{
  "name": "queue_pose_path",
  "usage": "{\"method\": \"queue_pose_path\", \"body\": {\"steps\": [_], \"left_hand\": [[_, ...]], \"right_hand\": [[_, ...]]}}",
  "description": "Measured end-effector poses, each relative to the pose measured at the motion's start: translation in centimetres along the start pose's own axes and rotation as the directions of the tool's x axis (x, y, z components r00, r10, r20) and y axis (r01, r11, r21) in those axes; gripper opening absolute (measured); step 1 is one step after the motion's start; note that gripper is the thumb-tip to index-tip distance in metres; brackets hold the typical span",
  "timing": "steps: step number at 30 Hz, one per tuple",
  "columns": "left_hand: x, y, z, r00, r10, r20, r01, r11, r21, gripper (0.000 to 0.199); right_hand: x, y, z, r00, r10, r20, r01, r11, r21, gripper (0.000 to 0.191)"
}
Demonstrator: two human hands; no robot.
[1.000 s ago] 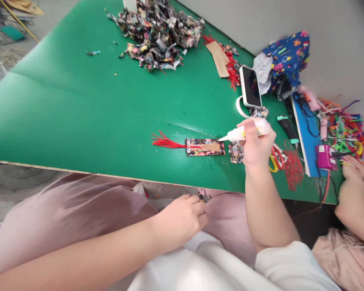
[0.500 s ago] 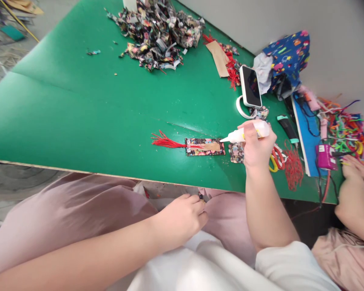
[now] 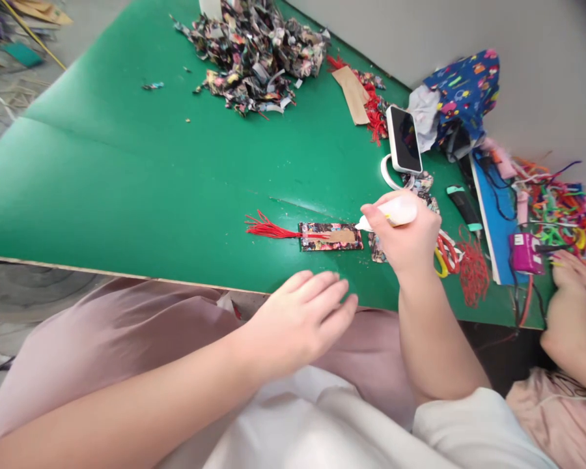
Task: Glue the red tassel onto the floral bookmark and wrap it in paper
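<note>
My right hand is wrapped round a white squeeze glue bottle, its nozzle pointing left at the right end of a floral fabric bookmark. Flat on the table, the bookmark bears a brown paper strip along its middle, and a red tassel spreads from its left end. Whether the nozzle touches it I cannot tell. My left hand hovers over the table's near edge, below the bookmark, fingers stretched and nothing seen in them. Beneath my right hand, another floral fabric piece is partly hidden.
On the green table lie a heap of fabric scraps, a white phone, a white tape ring, scissors, red cords and a cutter. A co-worker's hands are at the far right.
My left hand has risen from my lap to the table's near edge, its fingers straightening. The glue bottle has tilted within my right hand, its nozzle staying by the bookmark's right end.
</note>
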State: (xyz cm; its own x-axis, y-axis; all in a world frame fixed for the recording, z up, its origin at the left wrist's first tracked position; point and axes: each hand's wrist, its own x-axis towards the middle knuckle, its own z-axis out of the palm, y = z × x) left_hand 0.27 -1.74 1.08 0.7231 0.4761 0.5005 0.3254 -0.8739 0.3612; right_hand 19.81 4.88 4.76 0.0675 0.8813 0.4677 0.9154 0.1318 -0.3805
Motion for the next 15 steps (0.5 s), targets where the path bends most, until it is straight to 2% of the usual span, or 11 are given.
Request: {"method": "queue_pose_path", "body": {"steps": [3,6,8,10,12,15], "left_hand": [[0.4,-0.7,0.3,0.995,-0.095,0.022,0.091,0.985,0.150,0.032],[0.3,-0.8,1.1,0.991,-0.119,0.064,0.103,0.972,0.211,0.034],[0.2,-0.8,1.5,0.988,-0.136,0.074,0.116,0.967,0.227,0.034],[0.2,-0.8,1.6,0.985,-0.152,0.076,0.132,0.965,0.227,0.035],[0.2,-0.8,1.6,0.984,-0.157,0.080,0.137,0.966,0.217,0.035],[0.2,-0.8,1.4,0.984,-0.159,0.082,0.141,0.971,0.194,0.034]], "right_hand": [[-0.3,-0.4,-0.3,0.996,-0.089,0.029,0.091,0.992,-0.087,0.033],[-0.7,-0.6,-0.8,0.965,-0.232,0.124,0.249,0.957,-0.149,0.032],[-0.8,-0.6,-1.3,0.899,-0.342,0.273,0.395,0.903,-0.170,0.030],[-0.7,-0.5,-2.0,0.804,-0.408,0.432,0.513,0.844,-0.159,0.028],[-0.5,-0.5,-2.8,0.746,-0.416,0.520,0.549,0.827,-0.126,0.027],[-0.1,-0.4,-4.2,0.746,-0.370,0.554,0.477,0.877,-0.057,0.027]]}}
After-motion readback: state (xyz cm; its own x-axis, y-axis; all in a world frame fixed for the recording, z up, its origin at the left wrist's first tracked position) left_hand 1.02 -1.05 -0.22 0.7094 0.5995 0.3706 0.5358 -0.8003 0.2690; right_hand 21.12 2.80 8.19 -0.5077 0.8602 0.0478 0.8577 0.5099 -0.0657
